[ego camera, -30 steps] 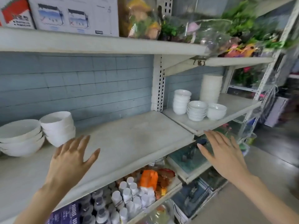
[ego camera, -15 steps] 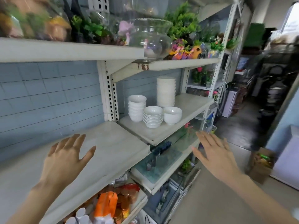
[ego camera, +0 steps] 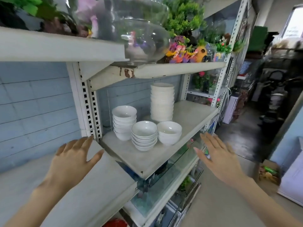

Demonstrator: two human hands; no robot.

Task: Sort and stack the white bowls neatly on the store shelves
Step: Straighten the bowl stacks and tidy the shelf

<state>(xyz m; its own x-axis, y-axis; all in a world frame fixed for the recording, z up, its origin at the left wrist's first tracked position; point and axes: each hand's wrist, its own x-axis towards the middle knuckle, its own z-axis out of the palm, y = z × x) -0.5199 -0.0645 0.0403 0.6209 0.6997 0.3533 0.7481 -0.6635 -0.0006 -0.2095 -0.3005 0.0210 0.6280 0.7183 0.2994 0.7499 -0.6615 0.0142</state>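
Note:
White bowls stand on the grey middle shelf (ego camera: pixel 193 112). A stack of several small bowls (ego camera: pixel 124 122) is at the back left, a lower stack (ego camera: pixel 144 136) in front of it, and a short stack (ego camera: pixel 169 132) to its right. Behind them rises a tall stack of cream bowls (ego camera: pixel 162 100). My left hand (ego camera: pixel 73 158) hovers open over the left shelf (ego camera: pixel 91 185), just left of the bowls. My right hand (ego camera: pixel 218 156) is spread open in front of the shelf edge, right of the bowls. Both hands hold nothing.
A glass fishbowl (ego camera: pixel 141 40) and artificial plants (ego camera: pixel 185 18) sit on the upper shelf. Glass tanks (ego camera: pixel 164 185) fill the shelf below the bowls. A perforated upright post (ego camera: pixel 88 102) divides the two shelf bays. An aisle with a cardboard box (ego camera: pixel 268 172) runs to the right.
The view has swung right and moved closer to the bowl shelf. Both hands stay open and have come nearer the bowls. The bowl stacks on the far left have left the view.

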